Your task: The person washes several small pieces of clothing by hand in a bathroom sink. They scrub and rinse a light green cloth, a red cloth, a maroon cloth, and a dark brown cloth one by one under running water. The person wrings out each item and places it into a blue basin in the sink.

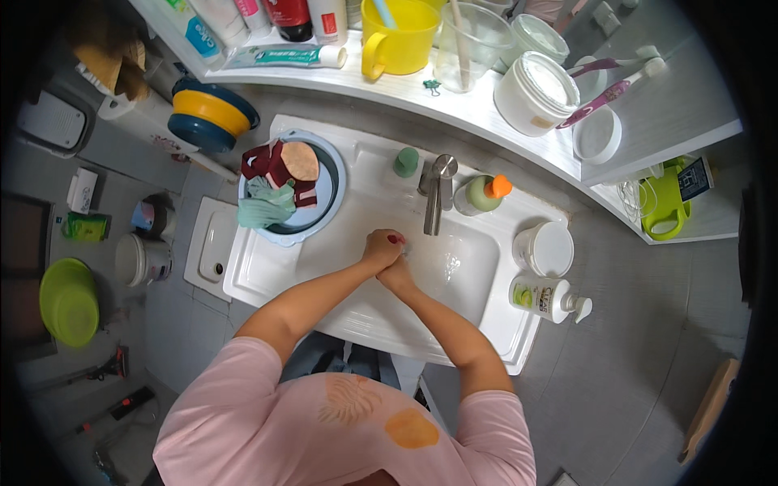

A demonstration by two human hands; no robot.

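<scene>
My left hand (384, 246) and my right hand (396, 276) are pressed together over the bowl of a white washbasin (364, 322). The left hand lies farther from my body, and its fingers are curled. A small dark red patch (395, 239) shows at its fingers; whether it is a held thing or part of the hand is unclear. My right hand's fingers are mostly hidden. A metal faucet (432, 206) stands just beyond, to the right of both hands. To the left, a blue plastic basin (338, 182) holds maroon cloth (276, 167) and pale green cloth (265, 206).
A green pump bottle with an orange top (480, 194), a white lidded tub (545, 249) and a white pump bottle (541, 296) line the washbasin's right side. Above the far edge, a white shelf (389, 84) carries a yellow mug (401, 39) and an open jar (535, 97).
</scene>
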